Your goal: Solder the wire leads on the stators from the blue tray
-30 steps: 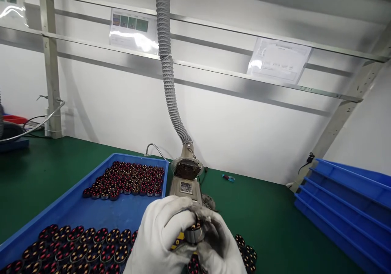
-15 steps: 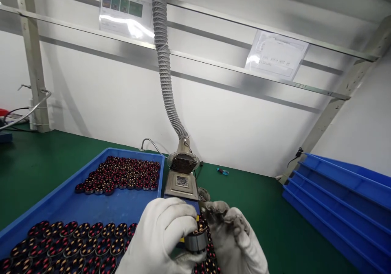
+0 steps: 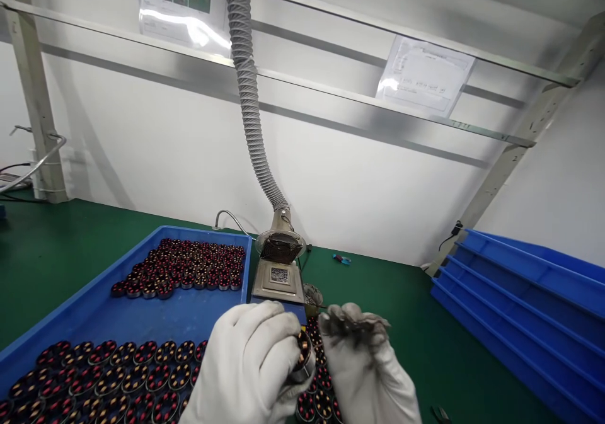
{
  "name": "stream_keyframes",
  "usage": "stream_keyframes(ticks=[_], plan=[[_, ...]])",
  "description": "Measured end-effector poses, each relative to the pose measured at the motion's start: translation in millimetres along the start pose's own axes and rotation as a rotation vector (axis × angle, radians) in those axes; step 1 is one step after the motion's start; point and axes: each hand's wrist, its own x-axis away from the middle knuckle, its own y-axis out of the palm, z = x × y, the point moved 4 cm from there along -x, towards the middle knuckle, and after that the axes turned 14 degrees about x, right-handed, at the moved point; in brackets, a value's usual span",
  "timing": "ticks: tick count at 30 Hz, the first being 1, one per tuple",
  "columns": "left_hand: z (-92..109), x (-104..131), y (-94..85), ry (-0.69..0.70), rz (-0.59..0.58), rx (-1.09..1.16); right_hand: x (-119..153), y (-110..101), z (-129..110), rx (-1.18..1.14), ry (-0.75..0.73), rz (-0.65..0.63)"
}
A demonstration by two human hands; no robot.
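My left hand (image 3: 253, 361), in a white glove, is closed around a ring-shaped motor stator (image 3: 304, 351) with dark slots and copper windings. Its metal rim faces right, tilted, and my fingers cover much of it. Just right of it is my right hand (image 3: 363, 361), its glove blackened at the fingertips. Those fingers are curled and bunched together, apart from the stator; whatever they may hold is hidden. Below and between my hands lie several more stators (image 3: 322, 404). Beyond stands a metal solder pot (image 3: 278, 279) with a square, grey, shiny top opening.
A large blue tray (image 3: 179, 320) on the left bears rows of stators. A grey ducted extraction hose (image 3: 248, 96) comes down behind the pot. Stacked blue trays (image 3: 515, 310) stand at right. Small cutters (image 3: 341, 259) lie on the green table (image 3: 392, 285); another tool (image 3: 440, 414) is near the front edge.
My left hand has turned the stator so that its wound face points more to the right. My right hand's fingers have drawn together and moved slightly up and right. The view has shifted a little.
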Motion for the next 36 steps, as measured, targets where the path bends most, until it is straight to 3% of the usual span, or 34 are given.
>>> stream_keyframes(ticks=[3,8,11,16,20,25,27,31,36], plan=[[-3,-2,-2.7,-0.022,0.027,-0.016,2,-2,3,0.099,0.028,-0.023],[-7,3,1.3,-0.059,0.042,0.024,9,30,25,0.212,0.195,-0.226],[-12,8,7.3,-0.181,0.014,0.144,9,38,31,0.166,0.273,-0.278],[-19,5,8.7,-0.219,-0.036,0.403,5,28,41,0.097,0.333,-0.309],[-24,4,4.7,-0.216,0.011,0.54,4,24,56,0.058,0.35,-0.302],[-32,11,7.7,-0.399,0.005,0.691,7,31,56,-0.01,0.386,-0.265],[-32,11,7.1,-0.402,0.013,0.73,9,35,51,-0.03,0.425,-0.26],[-32,9,1.1,-0.351,0.095,0.682,14,43,41,-0.088,0.485,-0.226],[-40,15,-6.5,-0.564,0.209,0.714,16,44,40,-0.099,0.533,-0.248]])
